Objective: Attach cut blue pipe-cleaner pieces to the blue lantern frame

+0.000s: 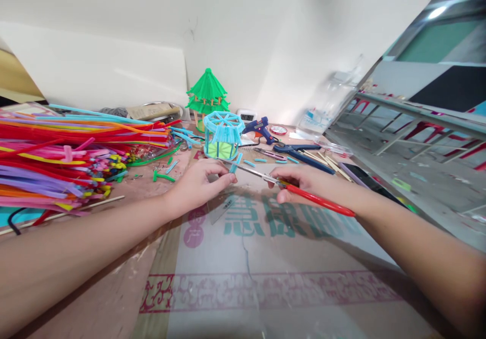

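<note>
My left hand point(207, 179) pinches a short light-blue pipe cleaner point(236, 163) between thumb and fingers. In my right hand point(290, 179) is a pair of scissors point(315, 199) with red handles, its blades reaching left to the pipe cleaner. Whether the blades touch it I cannot tell. Just behind my left hand stands a light-blue pipe cleaner structure point(224, 129), round, with a spoked top and a yellow-green base. Several short cut blue pieces point(260, 160) lie on the table behind the scissors.
Bundles of coloured pipe cleaners point(76, 162) fill the left side. At the back stand a green tiered pagoda model point(207, 96) and a blue glue gun point(261, 129). Dark-handled pliers point(304, 154), wooden sticks point(334, 164) and a phone point(370, 182) lie to the right. A printed plastic sheet point(288, 258) covers the front.
</note>
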Available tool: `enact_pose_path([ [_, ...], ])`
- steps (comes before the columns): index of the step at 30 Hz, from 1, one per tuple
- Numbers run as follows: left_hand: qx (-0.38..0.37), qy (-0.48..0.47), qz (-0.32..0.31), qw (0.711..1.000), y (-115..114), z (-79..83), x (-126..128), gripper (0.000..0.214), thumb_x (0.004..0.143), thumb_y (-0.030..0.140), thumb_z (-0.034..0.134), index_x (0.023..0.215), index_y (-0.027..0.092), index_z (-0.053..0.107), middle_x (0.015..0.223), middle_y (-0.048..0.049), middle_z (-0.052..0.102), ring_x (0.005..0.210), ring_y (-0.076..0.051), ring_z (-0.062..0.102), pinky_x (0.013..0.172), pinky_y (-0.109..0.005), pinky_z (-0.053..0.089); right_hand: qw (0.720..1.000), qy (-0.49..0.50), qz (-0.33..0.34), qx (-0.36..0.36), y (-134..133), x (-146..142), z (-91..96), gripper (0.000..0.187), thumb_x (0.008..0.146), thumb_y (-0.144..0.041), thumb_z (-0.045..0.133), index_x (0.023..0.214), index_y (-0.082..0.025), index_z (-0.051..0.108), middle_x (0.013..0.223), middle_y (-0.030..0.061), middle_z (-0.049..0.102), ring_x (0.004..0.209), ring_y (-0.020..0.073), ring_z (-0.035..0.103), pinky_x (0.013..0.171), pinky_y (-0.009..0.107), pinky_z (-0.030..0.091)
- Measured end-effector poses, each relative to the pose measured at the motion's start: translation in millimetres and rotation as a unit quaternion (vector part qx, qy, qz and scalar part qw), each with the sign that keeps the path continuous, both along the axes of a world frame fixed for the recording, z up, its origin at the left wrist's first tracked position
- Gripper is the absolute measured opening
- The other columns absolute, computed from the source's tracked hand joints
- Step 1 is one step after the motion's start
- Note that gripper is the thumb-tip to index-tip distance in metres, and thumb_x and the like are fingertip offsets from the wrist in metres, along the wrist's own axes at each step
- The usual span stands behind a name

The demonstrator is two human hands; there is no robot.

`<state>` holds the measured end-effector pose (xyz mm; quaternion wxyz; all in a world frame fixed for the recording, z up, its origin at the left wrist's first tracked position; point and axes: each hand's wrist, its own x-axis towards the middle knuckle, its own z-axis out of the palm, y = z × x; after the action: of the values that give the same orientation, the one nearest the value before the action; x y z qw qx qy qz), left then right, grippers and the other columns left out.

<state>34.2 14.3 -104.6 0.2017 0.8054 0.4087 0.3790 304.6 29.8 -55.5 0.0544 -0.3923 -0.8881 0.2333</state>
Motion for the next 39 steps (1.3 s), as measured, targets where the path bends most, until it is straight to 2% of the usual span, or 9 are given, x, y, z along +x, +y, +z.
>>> enact_pose_path([
  [11,0.008,0.016,-0.007,1.0,-2,1.3,0,0.028,0.088,0.034,0.054,0.069,0.017,0.067,0.072,-0.0001,0.066,0.075,-0.015,0.059,0.073,-0.025,0.043,0.997,-0.059,-0.054,0.0,0,7,5.7,0.04,0.081,-0.058,0.055,0.092,-0.02,0.064,0.076,0.0013,0.061,0.067,0.0176,0.055,0.058,0.025,0.039],
  [15,-0.018,-0.024,0.066,0.997,-3,4.3,-1,0.028,0.087,0.035,0.053,0.071,0.018,0.068,0.076,-0.0011,0.068,0.078,-0.017,0.061,0.076,-0.027,0.043,0.993,-0.099,-0.046,0.034,2,10,4.8,0.046,0.077,-0.058,0.061,0.105,-0.023,0.068,0.099,0.0051,0.07,0.084,0.0238,0.063,0.069,0.029,0.045],
  [18,-0.067,-0.076,0.128,0.987,5,1.3,-5,0.028,0.087,0.039,0.054,0.079,0.019,0.071,0.08,-0.0017,0.07,0.079,-0.019,0.061,0.073,-0.028,0.043,0.99,-0.108,-0.011,0.089,2,10,-2.4,0.045,0.08,-0.048,0.062,0.119,-0.025,0.065,0.112,0.0078,0.068,0.097,0.0264,0.063,0.08,0.032,0.046],
  [21,-0.115,-0.139,0.153,0.972,15,-5.4,-10,0.031,0.085,0.044,0.055,0.084,0.019,0.073,0.079,-0.0018,0.07,0.074,-0.018,0.06,0.067,-0.026,0.042,0.982,-0.128,0.025,0.138,-2,9,-5.7,0.043,0.085,-0.034,0.057,0.128,-0.028,0.06,0.108,0.0093,0.066,0.097,0.0254,0.062,0.082,0.034,0.045],
  [24,-0.135,-0.2,0.149,0.959,21,-9.2,-13,0.031,0.083,0.045,0.058,0.083,0.018,0.073,0.081,-0.0025,0.071,0.072,-0.016,0.059,0.062,-0.025,0.041,0.977,-0.126,0.04,0.164,-8,4,-2.3,0.037,0.087,-0.03,0.056,0.123,-0.028,0.063,0.105,0.0087,0.065,0.092,0.0229,0.062,0.08,0.033,0.045],
  [28,-0.129,-0.187,0.14,0.964,17,-5.9,-10,0.031,0.083,0.046,0.059,0.083,0.018,0.073,0.081,-0.0029,0.071,0.073,-0.016,0.059,0.061,-0.024,0.04,0.969,-0.095,-0.003,0.226,-11,-21,0.9,0.031,0.096,-0.031,0.041,0.102,-0.02,0.069,0.095,0.0081,0.069,0.083,0.0196,0.063,0.072,0.03,0.044],
  [32,-0.135,-0.177,0.14,0.965,14,-5.6,-9,0.031,0.084,0.045,0.058,0.084,0.017,0.073,0.081,-0.0024,0.07,0.074,-0.015,0.059,0.062,-0.023,0.041,0.922,-0.163,0.043,0.35,-4,-64,-5.7,0.026,0.095,-0.022,0.04,0.102,-0.015,0.065,0.093,0.0133,0.07,0.085,0.0253,0.065,0.069,0.032,0.043],
  [35,-0.153,-0.219,0.137,0.954,19,-11.0,-13,0.032,0.083,0.045,0.058,0.082,0.016,0.071,0.083,-0.0033,0.069,0.075,-0.015,0.058,0.063,-0.023,0.041,0.913,-0.199,0.019,0.356,10,-94,-14.6,0.027,0.093,-0.015,0.04,0.108,-0.012,0.062,0.081,0.0141,0.071,0.075,0.0267,0.068,0.061,0.032,0.043],
  [39,-0.162,-0.239,0.13,0.949,26,-16.1,-16,0.033,0.083,0.046,0.058,0.082,0.015,0.071,0.08,-0.003,0.068,0.068,-0.013,0.055,0.057,-0.022,0.038,0.918,-0.2,-0.022,0.341,29,-116,-25.9,0.03,0.091,-0.01,0.039,0.114,-0.009,0.058,0.084,0.0164,0.072,0.08,0.0275,0.07,0.064,0.032,0.047],
])
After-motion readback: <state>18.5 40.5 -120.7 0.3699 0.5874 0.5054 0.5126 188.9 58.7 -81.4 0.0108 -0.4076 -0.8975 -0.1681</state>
